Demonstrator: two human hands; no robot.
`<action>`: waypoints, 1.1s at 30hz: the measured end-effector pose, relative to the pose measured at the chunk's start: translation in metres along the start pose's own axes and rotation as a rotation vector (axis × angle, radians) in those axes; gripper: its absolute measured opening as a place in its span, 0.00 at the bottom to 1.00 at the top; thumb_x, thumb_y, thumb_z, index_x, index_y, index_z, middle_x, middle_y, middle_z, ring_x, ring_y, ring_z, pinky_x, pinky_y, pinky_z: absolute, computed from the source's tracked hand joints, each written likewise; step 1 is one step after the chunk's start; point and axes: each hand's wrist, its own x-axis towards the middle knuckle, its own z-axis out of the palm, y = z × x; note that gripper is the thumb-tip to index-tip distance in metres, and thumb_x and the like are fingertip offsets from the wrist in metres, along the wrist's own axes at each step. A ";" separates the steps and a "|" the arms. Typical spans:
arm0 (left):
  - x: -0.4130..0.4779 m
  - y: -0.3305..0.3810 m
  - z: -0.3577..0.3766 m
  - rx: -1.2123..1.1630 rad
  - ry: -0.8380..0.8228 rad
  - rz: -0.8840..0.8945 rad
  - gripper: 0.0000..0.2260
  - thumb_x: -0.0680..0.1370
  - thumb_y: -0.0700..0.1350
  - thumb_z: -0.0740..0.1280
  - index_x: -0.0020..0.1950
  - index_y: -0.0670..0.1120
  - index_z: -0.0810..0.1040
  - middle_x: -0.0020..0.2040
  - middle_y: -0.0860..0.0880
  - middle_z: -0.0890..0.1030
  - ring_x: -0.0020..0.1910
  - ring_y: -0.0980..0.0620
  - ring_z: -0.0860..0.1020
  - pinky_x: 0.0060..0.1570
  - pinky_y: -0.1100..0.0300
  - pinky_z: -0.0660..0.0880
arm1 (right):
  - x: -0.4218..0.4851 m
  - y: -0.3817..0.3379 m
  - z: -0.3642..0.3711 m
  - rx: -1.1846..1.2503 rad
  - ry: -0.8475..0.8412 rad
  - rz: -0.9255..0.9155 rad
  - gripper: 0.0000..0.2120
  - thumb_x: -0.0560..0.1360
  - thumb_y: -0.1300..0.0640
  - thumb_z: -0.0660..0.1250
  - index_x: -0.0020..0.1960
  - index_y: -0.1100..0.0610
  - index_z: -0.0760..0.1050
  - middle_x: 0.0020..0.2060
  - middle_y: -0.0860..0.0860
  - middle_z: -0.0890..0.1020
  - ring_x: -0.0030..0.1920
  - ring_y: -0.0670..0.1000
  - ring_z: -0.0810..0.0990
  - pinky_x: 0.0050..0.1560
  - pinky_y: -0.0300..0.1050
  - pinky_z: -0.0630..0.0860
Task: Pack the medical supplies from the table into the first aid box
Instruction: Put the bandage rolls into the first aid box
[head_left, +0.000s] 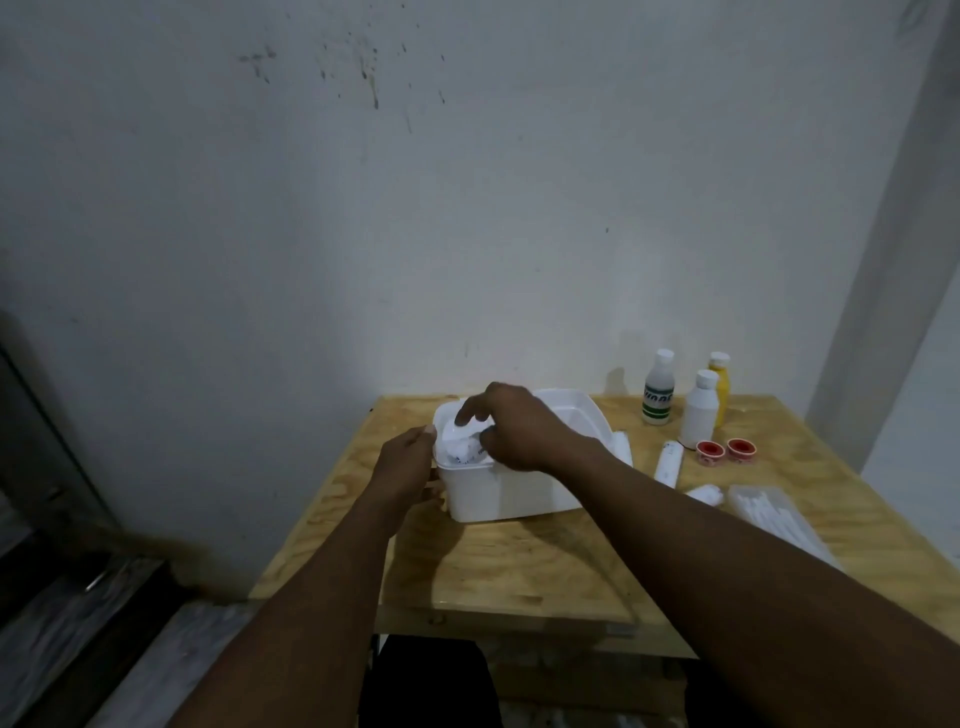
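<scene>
- Your left hand (408, 470) is wrapped on the left end wall of the first aid box (511, 491), thumb at the rim, fingers down the side. It's clamped there to brace the box so it won't slide on the table (519, 561) while the other hand loads.
- Your right hand (511, 428) reaches over the box's left end, fingers curled down onto a white item (465, 449) with dark print. It looks pinched between thumb and fingers, but the view is dim, so you may only be pressing it in.
- That item sits at the box's left end, just at rim height, not fully sunk.
- The rest of the box interior looks open and pale; contents can't be made out.
- Still unpacked, right of the box: clear bottle (658, 387), white bottle (701, 408), yellow bottle (721, 384) standing together at the back; two red tape rolls (724, 451) just in front; a white tube (667, 462); a small white wad (705, 493); a clear packet of sticks (769, 512) nearest you.
- They're lined up on your right, so the right hand can fetch while the left steadies.
- Task is early; most supplies are still out.
</scene>
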 end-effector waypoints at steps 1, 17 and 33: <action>-0.001 0.000 0.001 -0.019 0.004 -0.009 0.16 0.84 0.53 0.60 0.64 0.47 0.80 0.60 0.45 0.83 0.56 0.41 0.82 0.55 0.45 0.81 | -0.004 0.003 -0.008 0.037 0.036 0.026 0.17 0.72 0.65 0.65 0.58 0.52 0.81 0.55 0.53 0.80 0.56 0.53 0.77 0.53 0.45 0.74; -0.003 -0.016 0.033 -0.003 0.124 0.030 0.30 0.72 0.64 0.57 0.67 0.51 0.79 0.64 0.43 0.81 0.61 0.38 0.79 0.63 0.38 0.77 | -0.159 0.156 -0.084 -0.248 -0.025 0.936 0.23 0.67 0.50 0.70 0.57 0.62 0.73 0.50 0.55 0.78 0.54 0.57 0.79 0.57 0.52 0.79; -0.031 0.029 0.015 0.113 0.047 -0.015 0.07 0.78 0.42 0.63 0.46 0.43 0.80 0.49 0.41 0.83 0.44 0.38 0.84 0.52 0.44 0.83 | -0.109 0.119 -0.128 -0.109 0.509 0.728 0.18 0.71 0.56 0.70 0.59 0.59 0.72 0.58 0.61 0.78 0.57 0.62 0.78 0.51 0.50 0.74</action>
